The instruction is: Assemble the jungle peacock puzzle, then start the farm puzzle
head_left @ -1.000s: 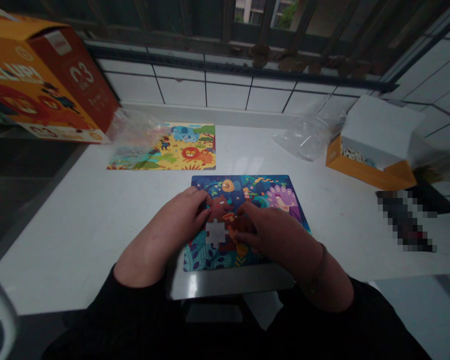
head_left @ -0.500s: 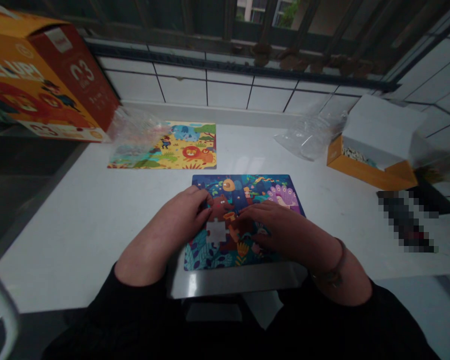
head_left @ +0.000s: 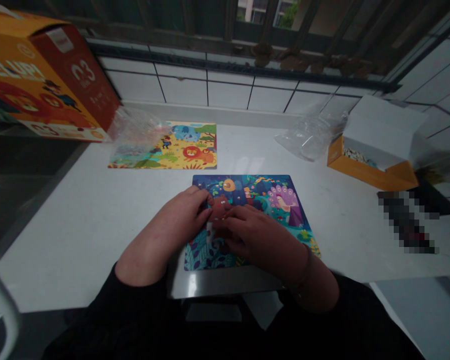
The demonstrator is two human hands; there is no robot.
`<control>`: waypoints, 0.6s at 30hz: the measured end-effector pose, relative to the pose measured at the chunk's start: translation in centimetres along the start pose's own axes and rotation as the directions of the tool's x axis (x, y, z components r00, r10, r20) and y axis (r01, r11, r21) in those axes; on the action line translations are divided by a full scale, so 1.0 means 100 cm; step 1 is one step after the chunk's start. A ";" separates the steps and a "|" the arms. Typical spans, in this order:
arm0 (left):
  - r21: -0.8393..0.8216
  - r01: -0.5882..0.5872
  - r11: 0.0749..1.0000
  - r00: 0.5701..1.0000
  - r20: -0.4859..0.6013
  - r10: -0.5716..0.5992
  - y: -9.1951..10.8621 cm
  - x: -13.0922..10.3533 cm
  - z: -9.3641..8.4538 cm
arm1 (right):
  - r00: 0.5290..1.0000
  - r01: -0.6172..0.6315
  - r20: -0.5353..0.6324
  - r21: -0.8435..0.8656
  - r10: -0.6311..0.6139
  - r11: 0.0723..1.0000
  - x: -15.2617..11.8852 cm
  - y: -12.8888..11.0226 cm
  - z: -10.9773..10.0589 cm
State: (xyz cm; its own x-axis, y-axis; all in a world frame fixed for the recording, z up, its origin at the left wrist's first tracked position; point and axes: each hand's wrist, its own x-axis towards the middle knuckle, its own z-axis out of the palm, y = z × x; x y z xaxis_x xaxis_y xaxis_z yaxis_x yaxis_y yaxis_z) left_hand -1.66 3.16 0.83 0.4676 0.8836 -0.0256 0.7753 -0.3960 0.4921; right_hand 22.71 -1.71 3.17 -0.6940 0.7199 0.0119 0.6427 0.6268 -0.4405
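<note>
A jigsaw puzzle (head_left: 281, 205) with a night-forest picture, a bear and a purple peacock lies near the counter's front edge. My left hand (head_left: 189, 212) rests on its left side, thumb apart from the bent fingers, touching the surface beside the bear. Over the lower left part, my right hand (head_left: 247, 230) has its fingers pinched together on a puzzle piece, mostly hidden beneath them. Just left of those fingertips, a pale strip of the gap (head_left: 209, 233) in the picture still shows.
Behind lies a yellow animal picture board (head_left: 195, 145), partly under clear plastic (head_left: 135, 132). An orange box (head_left: 75, 85) stands far left. At right are a crumpled clear bag (head_left: 303, 137), an open orange box (head_left: 371, 167) with small pieces, and a pixelated dark object (head_left: 407, 222).
My right hand has moved left across the puzzle to the gap, covering most of it and uncovering the peacock and the right edge. My left hand has stayed in place.
</note>
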 end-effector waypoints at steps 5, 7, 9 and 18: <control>-0.006 0.013 1.000 1.000 0.004 -0.013 0.002 0.001 -0.001 | 1.000 0.028 -0.003 -0.092 -0.028 0.995 0.004 -0.003 0.008; 0.011 0.010 1.000 1.000 0.002 -0.010 0.000 0.001 0.001 | 0.999 0.041 -0.002 -0.104 -0.042 0.994 0.004 -0.003 0.010; 0.025 -0.001 1.000 1.000 -0.007 0.002 -0.002 0.001 0.002 | 0.999 0.053 -0.004 -0.104 -0.054 0.993 0.004 -0.002 0.011; -0.005 0.018 1.000 1.000 0.004 -0.018 0.003 0.001 -0.002 | 0.998 0.057 0.009 -0.225 -0.057 0.973 0.003 -0.007 0.014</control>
State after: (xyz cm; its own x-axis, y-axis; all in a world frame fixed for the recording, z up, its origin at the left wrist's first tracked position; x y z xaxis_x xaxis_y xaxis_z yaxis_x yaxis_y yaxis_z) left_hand -1.42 3.14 1.16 0.4549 0.8898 -0.0378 0.7815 -0.3785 0.4960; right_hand 21.57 -2.37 2.26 -0.7323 0.6804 0.0283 0.6585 0.7180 -0.2254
